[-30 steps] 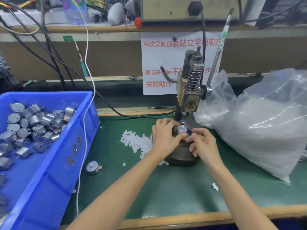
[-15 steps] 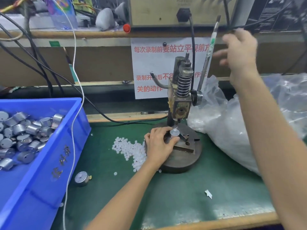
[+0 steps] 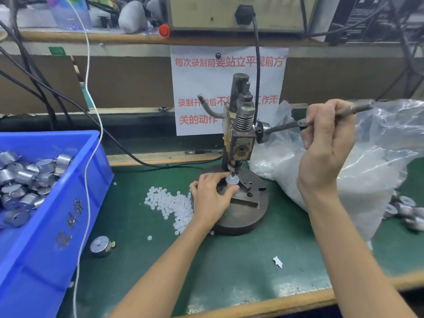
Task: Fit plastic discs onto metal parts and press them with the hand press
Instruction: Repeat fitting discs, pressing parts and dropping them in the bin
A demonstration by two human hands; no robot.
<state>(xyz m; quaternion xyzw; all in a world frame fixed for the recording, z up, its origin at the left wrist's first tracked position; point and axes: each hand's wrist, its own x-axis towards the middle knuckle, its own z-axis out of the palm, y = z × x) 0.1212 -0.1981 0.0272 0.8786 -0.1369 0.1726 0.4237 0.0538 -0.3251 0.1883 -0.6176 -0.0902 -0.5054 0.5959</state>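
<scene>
Centre of frame | my right hand [image 3: 325,143] just grabbed the lever [image 3: 284,126], yanked down | left hand [image 3: 211,198] pinching the metal part [image 3: 232,181] | pressing now, I reckon

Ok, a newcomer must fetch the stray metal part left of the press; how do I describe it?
Find the big blue bin on the left of the green mat. Just right of its wall, nearer you than the white discs, lies one metal part. Others are heaped in the bin or by the plastic bag; this one sits alone, flat face up.
</scene>
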